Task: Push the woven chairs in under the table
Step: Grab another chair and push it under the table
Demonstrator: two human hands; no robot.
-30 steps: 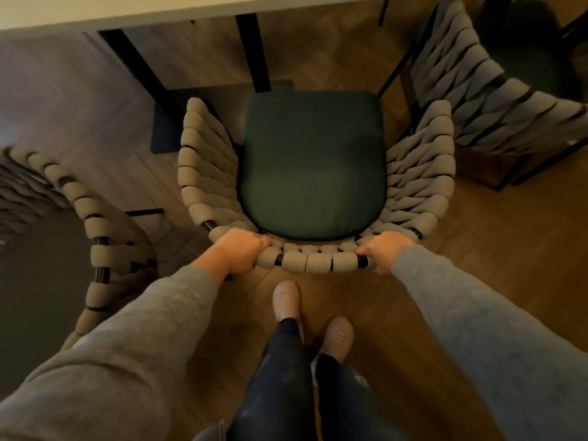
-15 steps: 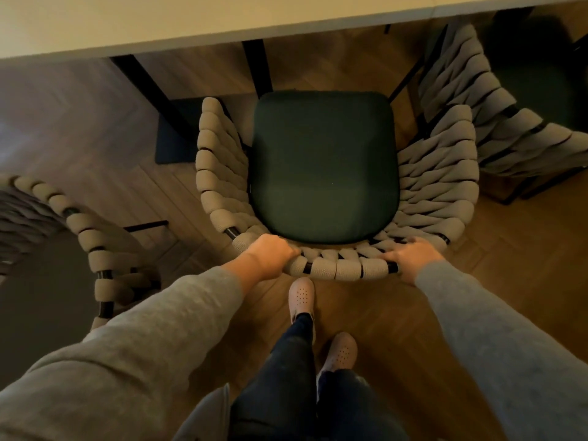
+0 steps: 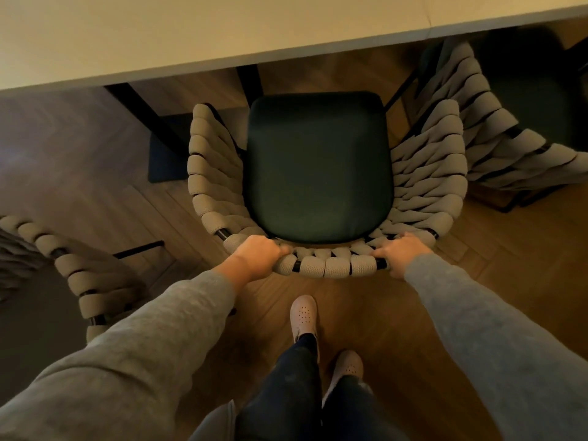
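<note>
A woven chair [image 3: 331, 267] with beige rope wrapping and a dark green seat cushion stands right in front of me, facing the pale table [image 3: 191, 36]. My left hand [image 3: 259, 254] grips the top rail of its backrest on the left. My right hand [image 3: 399, 253] grips the same rail on the right, fingers curled over it. The front of the seat lies just short of the table edge. A second woven chair [image 3: 496, 122] stands at the right, partly under the table. A third woven chair [image 3: 76, 272] is at the left, away from the table.
Black table legs [image 3: 143, 122] and a dark base plate stand left of the middle chair's front. The floor is herringbone wood [image 3: 509, 249]. My two feet in pale perforated shoes [image 3: 304, 313] stand right behind the chair.
The chair has slid forward toward the table with both hands on its rail. More of the tabletop fills the upper view, and my left foot has stepped forward.
</note>
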